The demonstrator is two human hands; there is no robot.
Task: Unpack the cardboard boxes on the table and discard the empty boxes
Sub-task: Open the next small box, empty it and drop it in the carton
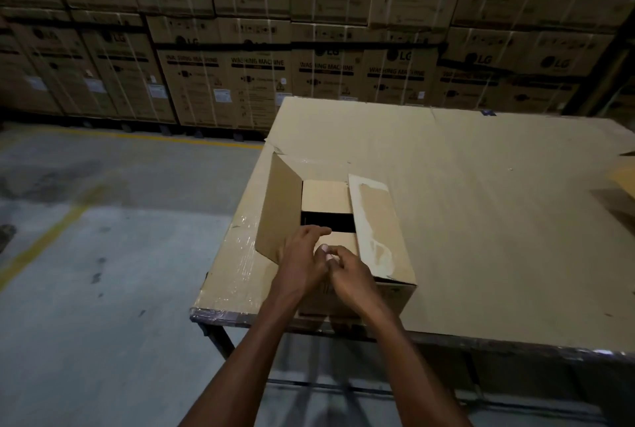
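Note:
A brown cardboard box (374, 231) stands near the front left corner of the cardboard-covered table (481, 213). Its left flap stands up and its right flap leans outward, with torn tape marks on it. Two inner flaps lie nearly flat with a dark gap between them. My left hand (302, 258) rests on the near inner flap, fingers spread toward the gap. My right hand (350, 272) is beside it, fingers curled at the near flap's edge, touching the left thumb. What is inside the box is hidden.
Another cardboard box (622, 189) pokes in at the table's right edge. Stacked washing machine cartons (257, 83) form a wall behind the table. Grey concrete floor (103, 255) with yellow lines lies to the left. The table's front edge is wrapped in plastic film.

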